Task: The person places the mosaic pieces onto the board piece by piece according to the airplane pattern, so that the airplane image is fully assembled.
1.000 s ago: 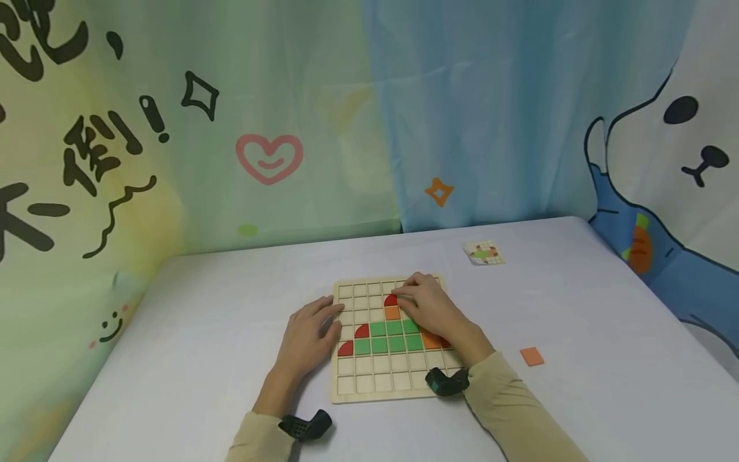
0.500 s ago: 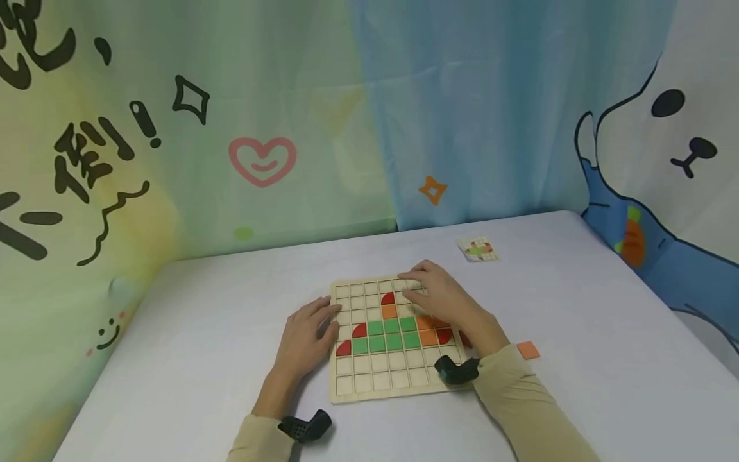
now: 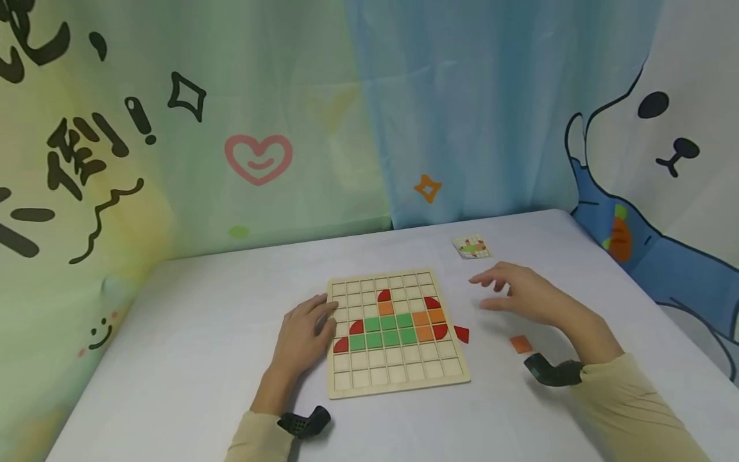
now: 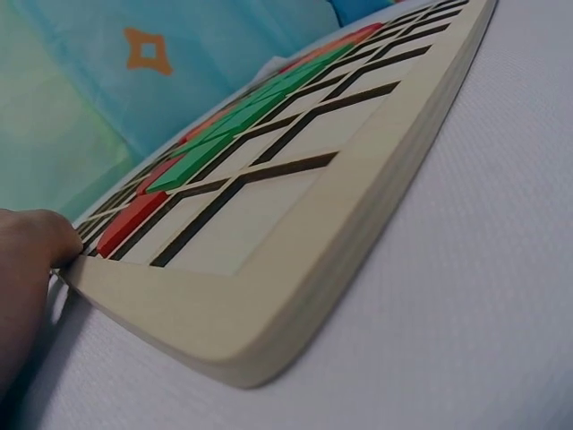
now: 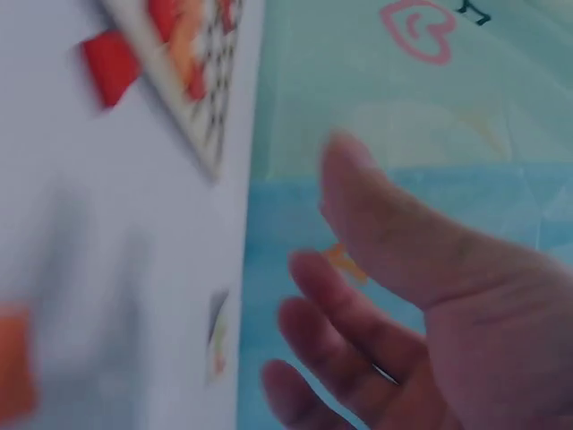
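Observation:
A wooden grid board [image 3: 398, 380] lies on the table with green squares [image 3: 374, 340], orange squares [image 3: 424, 333] and red rounded pieces [image 3: 341, 345] set in its cells. My left hand [image 3: 304, 338] rests at the board's left edge, its fingertips on the rim; in the left wrist view the thumb [image 4: 54, 237] touches the rim near the corner. My right hand [image 3: 528, 296] is raised over the table right of the board, fingers loosely bent and holding nothing. Below it lies a loose orange square [image 3: 521, 344]. A loose red piece [image 3: 462, 333] lies against the board's right edge.
A small card [image 3: 471, 247] with a coloured grid picture lies behind the board, toward the table's back edge. A printed curtain [image 3: 288, 115] hangs behind the white table [image 3: 231, 301]. Each wrist wears a black camera [image 3: 305, 423].
My right hand has left the board's upper part and moved right, uncovering a red piece at the right and the loose red piece beside the board. My left hand stays at the board's edge.

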Action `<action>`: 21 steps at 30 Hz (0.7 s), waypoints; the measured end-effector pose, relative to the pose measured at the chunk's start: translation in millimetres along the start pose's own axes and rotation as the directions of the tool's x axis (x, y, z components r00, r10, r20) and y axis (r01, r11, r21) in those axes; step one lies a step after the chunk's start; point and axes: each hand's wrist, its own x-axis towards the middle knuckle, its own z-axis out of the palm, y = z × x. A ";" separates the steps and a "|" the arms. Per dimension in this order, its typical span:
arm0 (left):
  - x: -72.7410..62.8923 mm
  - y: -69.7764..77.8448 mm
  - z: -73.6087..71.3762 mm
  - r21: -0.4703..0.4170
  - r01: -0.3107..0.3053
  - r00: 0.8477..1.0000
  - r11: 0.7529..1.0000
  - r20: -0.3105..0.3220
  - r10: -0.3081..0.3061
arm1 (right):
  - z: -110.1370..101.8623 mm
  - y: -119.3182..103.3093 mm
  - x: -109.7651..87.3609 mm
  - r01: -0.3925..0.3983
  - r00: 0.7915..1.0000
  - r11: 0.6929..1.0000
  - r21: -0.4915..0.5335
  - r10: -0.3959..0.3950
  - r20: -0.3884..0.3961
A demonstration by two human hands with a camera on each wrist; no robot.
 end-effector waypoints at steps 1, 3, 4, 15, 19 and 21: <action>-0.3 -0.1 -0.6 -0.002 0.003 1.000 1.000 0.005 -0.003 | 1.2 6.4 -4.7 -0.006 0.999 1.000 0.004 0.006 0.036; -0.3 -0.3 -1.4 -0.009 0.011 1.000 1.000 0.017 -0.011 | 4.6 18.5 -14.4 -0.038 0.992 0.999 0.020 0.035 0.124; -0.3 -0.6 -1.4 -0.008 0.015 1.000 1.000 0.022 -0.015 | 6.9 24.1 -19.0 -0.055 0.985 0.998 0.024 0.051 0.167; 0.1 -1.1 0.8 -0.012 0.005 1.000 1.000 0.003 -0.005 | 24.2 53.4 -34.9 -0.073 0.968 0.996 -0.046 0.082 0.238; 0.9 -1.2 1.0 0.008 0.019 1.000 1.000 0.013 -0.019 | 25.7 53.2 -28.1 -0.051 0.978 0.998 -0.044 0.059 0.202; 0.6 -1.5 1.2 0.012 0.023 1.000 1.000 0.018 -0.023 | 27.5 51.5 -22.0 -0.045 0.980 0.998 -0.042 0.052 0.192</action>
